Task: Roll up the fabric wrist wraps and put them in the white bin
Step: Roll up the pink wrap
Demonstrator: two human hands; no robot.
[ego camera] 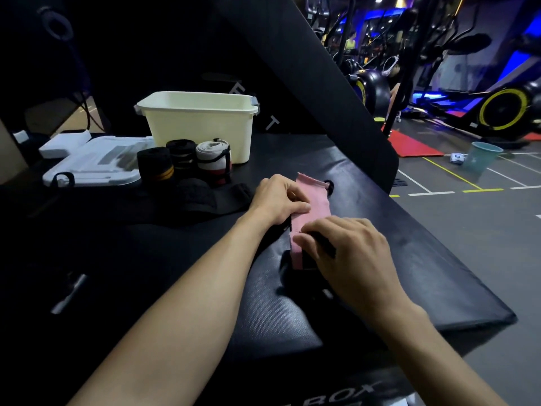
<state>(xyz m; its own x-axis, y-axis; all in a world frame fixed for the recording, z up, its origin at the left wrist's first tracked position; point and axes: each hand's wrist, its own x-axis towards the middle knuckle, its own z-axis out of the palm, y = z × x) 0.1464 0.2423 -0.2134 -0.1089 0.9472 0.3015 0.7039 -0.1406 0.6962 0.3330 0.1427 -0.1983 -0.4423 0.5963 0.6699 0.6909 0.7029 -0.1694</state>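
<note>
Two bare forearms enter from bottom edge — no sleeves, cuffs or gloves in view. Left hand (278, 199) bare: no ring, watch or band at wrist. Right hand (348, 247) likewise bare — no jewellery, no strap. Fingernails short, unpainted where visible. Upper arms and any clothing lie outside frame.

Head-worn camera looks forward and down, close over the padded bench (380, 288).
</note>
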